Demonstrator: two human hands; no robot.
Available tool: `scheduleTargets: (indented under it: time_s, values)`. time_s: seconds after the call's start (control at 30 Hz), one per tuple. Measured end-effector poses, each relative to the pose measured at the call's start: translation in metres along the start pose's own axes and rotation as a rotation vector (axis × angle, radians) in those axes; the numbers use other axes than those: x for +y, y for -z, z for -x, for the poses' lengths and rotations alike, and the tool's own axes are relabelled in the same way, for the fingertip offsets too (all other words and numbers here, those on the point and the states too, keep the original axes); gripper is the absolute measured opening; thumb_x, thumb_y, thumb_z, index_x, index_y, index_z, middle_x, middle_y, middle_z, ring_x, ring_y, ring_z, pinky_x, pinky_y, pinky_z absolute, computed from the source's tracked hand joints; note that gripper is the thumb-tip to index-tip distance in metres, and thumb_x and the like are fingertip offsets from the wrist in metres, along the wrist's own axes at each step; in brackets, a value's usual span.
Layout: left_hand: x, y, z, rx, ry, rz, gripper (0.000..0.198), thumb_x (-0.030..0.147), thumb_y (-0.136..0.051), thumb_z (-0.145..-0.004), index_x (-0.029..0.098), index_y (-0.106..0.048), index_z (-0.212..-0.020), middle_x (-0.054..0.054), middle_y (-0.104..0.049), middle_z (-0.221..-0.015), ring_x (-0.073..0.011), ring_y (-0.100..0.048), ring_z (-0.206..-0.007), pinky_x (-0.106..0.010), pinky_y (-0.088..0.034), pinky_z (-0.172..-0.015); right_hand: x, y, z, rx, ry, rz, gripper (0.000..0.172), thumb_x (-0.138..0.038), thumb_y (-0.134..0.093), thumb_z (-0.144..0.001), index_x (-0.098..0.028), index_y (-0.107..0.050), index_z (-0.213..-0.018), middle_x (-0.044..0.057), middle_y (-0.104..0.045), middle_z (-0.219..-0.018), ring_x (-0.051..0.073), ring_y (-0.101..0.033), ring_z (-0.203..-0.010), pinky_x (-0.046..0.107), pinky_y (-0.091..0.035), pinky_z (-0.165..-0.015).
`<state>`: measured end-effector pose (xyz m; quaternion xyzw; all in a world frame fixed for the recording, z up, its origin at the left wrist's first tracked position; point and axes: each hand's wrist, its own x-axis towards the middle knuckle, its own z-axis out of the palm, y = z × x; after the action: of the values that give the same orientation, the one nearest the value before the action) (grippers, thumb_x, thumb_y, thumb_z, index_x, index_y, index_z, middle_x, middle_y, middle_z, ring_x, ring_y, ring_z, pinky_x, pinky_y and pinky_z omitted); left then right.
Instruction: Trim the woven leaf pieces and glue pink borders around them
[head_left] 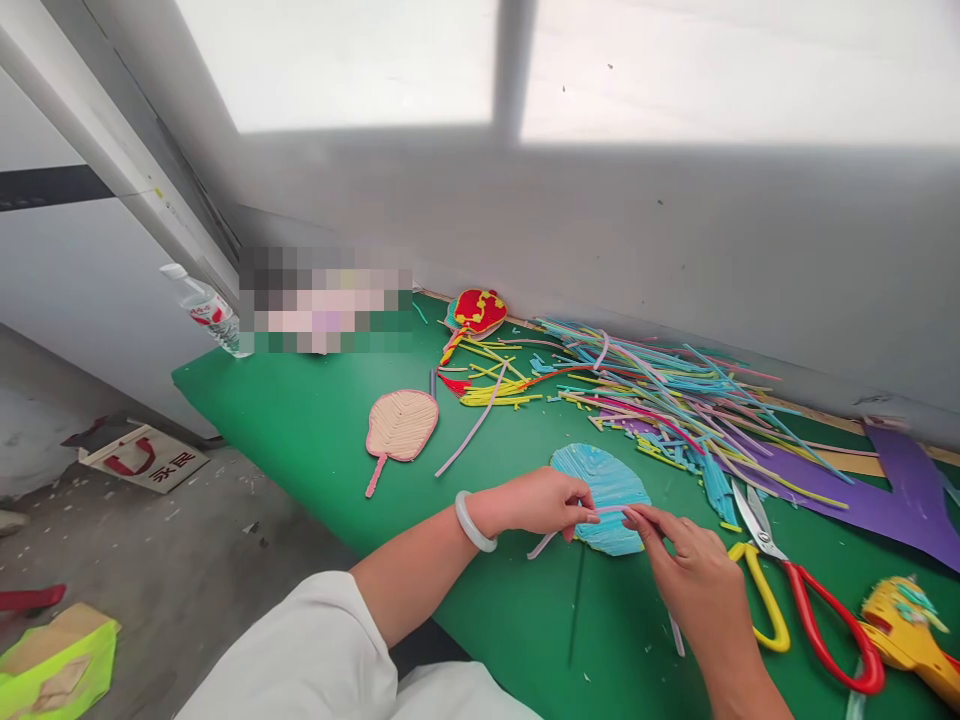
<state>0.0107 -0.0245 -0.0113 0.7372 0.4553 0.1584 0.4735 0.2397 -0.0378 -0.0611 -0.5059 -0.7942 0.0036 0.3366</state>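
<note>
My left hand (544, 502) and my right hand (694, 575) each pinch the same thin pale purple strip (611, 510) in front of me. The strip lies across the near edge of a light blue leaf-shaped fan (604, 480) that rests flat on the green table (315, 420). A white bangle (474, 522) circles my left wrist. Both hands have their fingers closed on the strip, left at its left part, right at its right end.
A beige fan with a pink rim (401, 425) lies to the left, a red and yellow fan (478, 310) at the back. Several coloured strips (660, 400) pile by the wall. Scissors (802, 590), a yellow glue gun (907, 625), purple sheet (885, 490), plastic bottle (206, 310).
</note>
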Motion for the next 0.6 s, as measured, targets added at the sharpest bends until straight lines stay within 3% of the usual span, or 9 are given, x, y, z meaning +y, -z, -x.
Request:
scheduleTargets:
  time_s: [0.17, 0.27, 0.43, 0.6]
  values:
    - [0.001, 0.005, 0.000, 0.067, 0.026, -0.008, 0.019, 0.030, -0.054, -0.099, 0.019, -0.067, -0.092, 0.002, -0.067, -0.066, -0.0117, -0.060, -0.061, -0.021, -0.043, -0.061, 0.008, 0.001, -0.001, -0.074, 0.020, 0.058, 0.060, -0.064, -0.032, -0.101, -0.023, -0.075, -0.095, 0.006, -0.074, -0.078, 0.021, -0.064, -0.068, 0.035, -0.042, -0.070]
    - [0.002, 0.007, 0.001, 0.062, 0.036, -0.016, 0.019, 0.031, -0.054, -0.099, 0.019, -0.067, -0.092, 0.002, -0.068, -0.066, -0.0122, -0.061, -0.062, -0.021, -0.042, -0.060, 0.009, 0.004, -0.001, -0.042, 0.023, 0.123, 0.065, -0.064, -0.028, -0.102, -0.021, -0.075, -0.091, 0.007, -0.073, -0.074, 0.022, -0.063, -0.067, 0.035, -0.041, -0.068]
    - [0.000, 0.005, 0.002, -0.002, 0.029, -0.035, 0.015, 0.026, -0.058, -0.095, 0.020, -0.066, -0.084, 0.004, -0.070, -0.068, -0.0093, -0.056, -0.054, -0.021, -0.040, -0.057, 0.009, 0.010, 0.000, 0.013, -0.121, 0.146, 0.067, -0.070, -0.029, -0.099, -0.022, -0.076, -0.091, 0.006, -0.073, -0.074, 0.023, -0.060, -0.064, 0.034, -0.040, -0.066]
    - [-0.007, 0.008, -0.001, 0.124, 0.038, -0.043, 0.017, 0.027, -0.056, -0.094, 0.019, -0.067, -0.084, 0.001, -0.071, -0.068, -0.0127, -0.060, -0.059, -0.023, -0.042, -0.060, 0.008, 0.010, -0.004, -0.037, -0.190, 0.090, 0.069, -0.073, -0.030, -0.096, -0.022, -0.076, -0.094, 0.008, -0.074, -0.077, 0.026, -0.063, -0.072, 0.036, -0.041, -0.070]
